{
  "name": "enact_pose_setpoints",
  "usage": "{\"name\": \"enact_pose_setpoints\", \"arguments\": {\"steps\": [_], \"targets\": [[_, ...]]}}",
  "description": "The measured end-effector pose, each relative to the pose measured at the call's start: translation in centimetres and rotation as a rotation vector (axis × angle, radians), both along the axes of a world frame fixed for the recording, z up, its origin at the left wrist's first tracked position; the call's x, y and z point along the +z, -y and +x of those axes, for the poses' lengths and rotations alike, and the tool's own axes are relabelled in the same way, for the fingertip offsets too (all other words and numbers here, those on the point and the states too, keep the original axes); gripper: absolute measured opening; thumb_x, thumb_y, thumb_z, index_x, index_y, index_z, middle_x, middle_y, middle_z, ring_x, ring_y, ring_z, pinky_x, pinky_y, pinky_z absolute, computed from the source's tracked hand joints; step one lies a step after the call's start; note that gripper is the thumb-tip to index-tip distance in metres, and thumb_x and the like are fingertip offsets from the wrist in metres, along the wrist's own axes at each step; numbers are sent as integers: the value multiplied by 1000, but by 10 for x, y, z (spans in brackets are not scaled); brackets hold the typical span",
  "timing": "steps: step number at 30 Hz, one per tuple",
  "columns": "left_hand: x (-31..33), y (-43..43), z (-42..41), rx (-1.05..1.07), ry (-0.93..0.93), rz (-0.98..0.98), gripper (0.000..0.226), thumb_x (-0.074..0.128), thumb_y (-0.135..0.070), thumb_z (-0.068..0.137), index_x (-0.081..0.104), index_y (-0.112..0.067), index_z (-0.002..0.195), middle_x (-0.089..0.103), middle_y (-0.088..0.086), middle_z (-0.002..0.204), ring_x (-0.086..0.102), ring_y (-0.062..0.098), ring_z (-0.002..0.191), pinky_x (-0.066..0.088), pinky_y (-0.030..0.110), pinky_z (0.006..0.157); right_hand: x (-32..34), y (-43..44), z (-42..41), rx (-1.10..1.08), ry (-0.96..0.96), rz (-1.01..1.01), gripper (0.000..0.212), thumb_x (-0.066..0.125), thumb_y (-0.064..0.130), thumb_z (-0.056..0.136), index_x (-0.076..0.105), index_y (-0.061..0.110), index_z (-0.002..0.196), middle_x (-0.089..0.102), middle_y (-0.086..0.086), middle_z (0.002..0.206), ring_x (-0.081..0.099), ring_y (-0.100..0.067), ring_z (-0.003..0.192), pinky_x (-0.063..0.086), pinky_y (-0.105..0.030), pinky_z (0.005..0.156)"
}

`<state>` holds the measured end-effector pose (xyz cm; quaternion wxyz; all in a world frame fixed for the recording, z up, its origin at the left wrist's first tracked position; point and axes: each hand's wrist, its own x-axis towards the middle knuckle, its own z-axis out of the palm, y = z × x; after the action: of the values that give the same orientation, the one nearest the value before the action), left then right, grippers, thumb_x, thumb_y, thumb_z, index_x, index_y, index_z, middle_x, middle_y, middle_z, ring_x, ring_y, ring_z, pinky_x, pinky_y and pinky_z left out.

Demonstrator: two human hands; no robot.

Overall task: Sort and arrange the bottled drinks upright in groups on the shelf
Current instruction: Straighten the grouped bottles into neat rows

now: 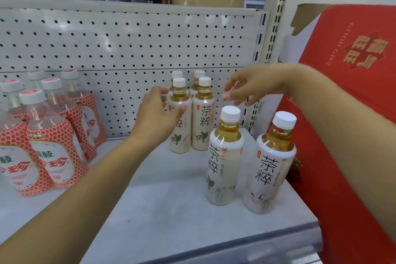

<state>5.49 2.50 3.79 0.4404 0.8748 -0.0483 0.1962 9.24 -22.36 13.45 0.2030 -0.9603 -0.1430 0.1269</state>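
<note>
Two white-labelled tea bottles (224, 163) stand upright near the front right of a store shelf (167, 210), beside a red gift box (353, 113). Clear bottles with red honeycomb labels (49, 152) cluster at left. Farther back, the left hand (157, 113) and right hand (246, 90), both loose-fingered and holding nothing, hover either side of four more tea bottles (202, 122) grouped upright against the pegboard (128, 45).

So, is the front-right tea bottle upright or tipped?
Upright: the front-right tea bottle stands on its base on the shelf, white cap on top.
</note>
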Motion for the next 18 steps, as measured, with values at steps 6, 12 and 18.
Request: {"name": "enact_pose_setpoints", "arguments": {"steps": [6,12,18], "targets": [[27,31,-53,-605,-122,-186,45,66,-51,82,64,-33,123,72,-17,113,65,-6,104,52,14,85,16,21,-94,-36,277,178,36,63,59,86,71,32,107,76,13,103,71,-3,99,57,-32,87],[-7,37,-59,-818,-331,-137,60,78,-26,81,48,-49,126,65,-29,123,60,-8,115,50,20,95,-62,55,-152,-77,123,627,65,77,41,81,50,29,140,66,11,132,62,-6,123,49,-37,106],[-54,37,-73,-555,-323,-228,65,81,-17,79,51,-41,132,65,-21,122,59,0,117,50,35,102,-157,48,-166,-178,9,767,63,75,20,86,46,27,141,64,10,136,57,-8,129,43,-41,113]]}}
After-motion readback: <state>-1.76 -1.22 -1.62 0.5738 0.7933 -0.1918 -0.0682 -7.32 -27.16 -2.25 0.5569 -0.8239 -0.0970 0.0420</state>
